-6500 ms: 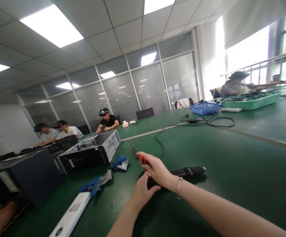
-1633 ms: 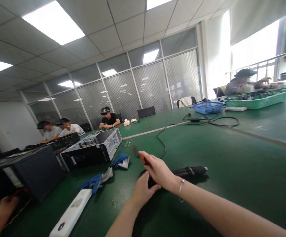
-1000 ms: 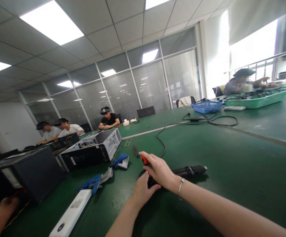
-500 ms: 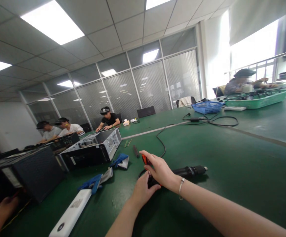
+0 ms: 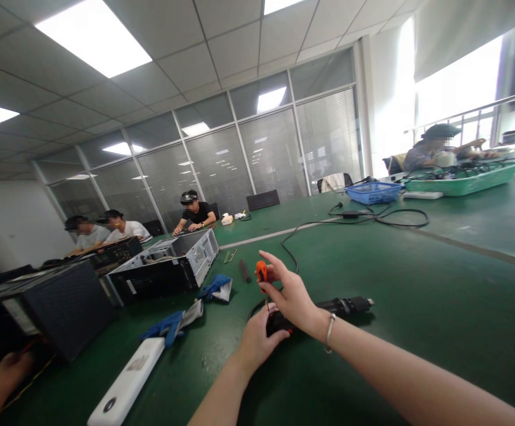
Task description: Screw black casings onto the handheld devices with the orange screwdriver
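Left of the black power tool (image 5: 346, 306) and nearer the wearer lies a white case (image 5: 126, 381); blue-and-grey gloves (image 5: 164, 328) rest left of the tool, apart from it. The left hand (image 5: 255, 340) half-curls its fingers and thumb around the tool's rear end, probably to steady it on the table. Above that end, the right hand (image 5: 295, 299) lightly pinches an orange-handled screwdriver (image 5: 261, 271), index finger raised, shaft downward, perhaps for a controlled turn; whether its tip touches is hidden.
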Motion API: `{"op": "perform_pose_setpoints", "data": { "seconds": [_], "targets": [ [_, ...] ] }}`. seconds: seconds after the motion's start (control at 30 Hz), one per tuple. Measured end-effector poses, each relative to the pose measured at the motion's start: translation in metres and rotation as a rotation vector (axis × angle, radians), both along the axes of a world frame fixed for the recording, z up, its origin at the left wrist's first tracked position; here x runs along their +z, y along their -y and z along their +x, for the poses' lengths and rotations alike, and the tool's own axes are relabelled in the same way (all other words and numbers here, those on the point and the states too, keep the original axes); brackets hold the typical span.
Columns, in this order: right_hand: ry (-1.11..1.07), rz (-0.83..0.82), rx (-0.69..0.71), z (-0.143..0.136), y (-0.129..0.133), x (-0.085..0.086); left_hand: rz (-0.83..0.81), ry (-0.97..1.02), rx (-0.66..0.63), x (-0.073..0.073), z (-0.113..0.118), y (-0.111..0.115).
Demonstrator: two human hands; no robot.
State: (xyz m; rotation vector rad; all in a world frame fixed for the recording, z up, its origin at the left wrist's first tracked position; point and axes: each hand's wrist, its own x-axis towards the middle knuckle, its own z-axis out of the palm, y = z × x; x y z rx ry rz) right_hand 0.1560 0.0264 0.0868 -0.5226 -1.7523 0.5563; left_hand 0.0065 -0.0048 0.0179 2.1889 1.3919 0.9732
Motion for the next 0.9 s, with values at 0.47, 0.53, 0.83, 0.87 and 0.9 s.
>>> {"op": "perform_pose_setpoints", "data": {
  "seconds": [0.47, 0.53, 0.83, 0.87, 0.9],
  "targets": [
    [0.781, 0.017, 0.431, 0.035, 0.058, 0.007, -0.014, -0.063, -0.005, -0.005, -0.006, -0.001],
    [0.874, 0.015, 0.433, 0.042, 0.065, -0.011, 0.021, -0.110, 0.000, -0.004, -0.005, -0.001],
    [0.851, -0.201, 0.443, 0.071, 0.058, -0.039, 0.032, -0.149, 0.007, -0.003, -0.004, 0.001],
    [0.821, -0.233, 0.475, 0.074, 0.054, -0.039, 0.032, -0.149, 0.006, -0.002, -0.005, 0.001],
    [0.779, -0.270, 0.495, 0.079, 0.050, -0.040, 0.032, -0.148, 0.005, -0.002, -0.005, 0.001]
  ]
}}
